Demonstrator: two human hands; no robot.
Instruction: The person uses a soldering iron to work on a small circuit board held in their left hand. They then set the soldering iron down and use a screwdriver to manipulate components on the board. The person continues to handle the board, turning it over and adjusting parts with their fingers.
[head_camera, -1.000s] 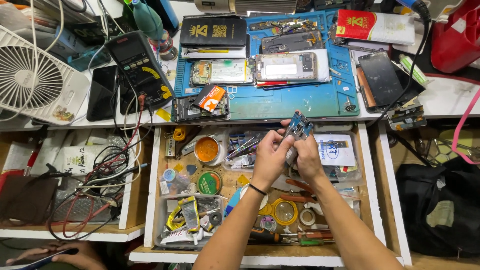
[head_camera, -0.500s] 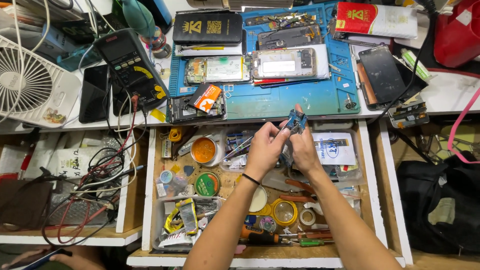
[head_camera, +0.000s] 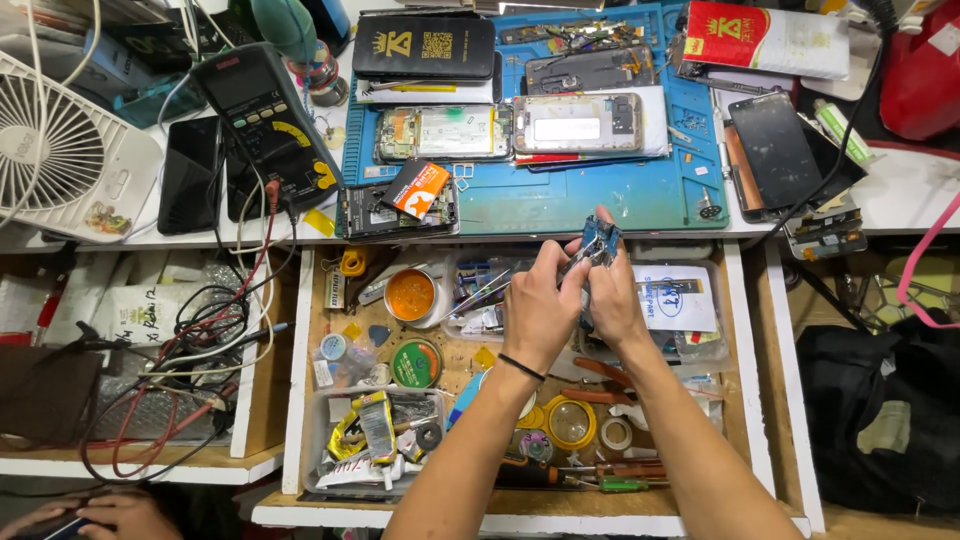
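Since a second ago both hands have stayed together over the open drawer (head_camera: 300, 420), just below the bench (head_camera: 900, 200) edge, with the small blue part (head_camera: 598, 243) raised between them as before. Left hand (head_camera: 540, 305) and right hand (head_camera: 612, 300) touch each other, and each grip is closed narrowly on the blue part, fingertips pinching it from either side. It sits just in front of the blue work mat (head_camera: 600, 195), above the drawer's clutter. Its long axis runs roughly away from the person, top end pointing toward the mat, slightly tilted right. Open room is scant: the bench edge lies just beyond, an orange-filled tin (head_camera: 411, 295) sits to the left, a white packet (head_camera: 672, 298) just to the right. Pliers (head_camera: 600, 380) lie near below the wrists.
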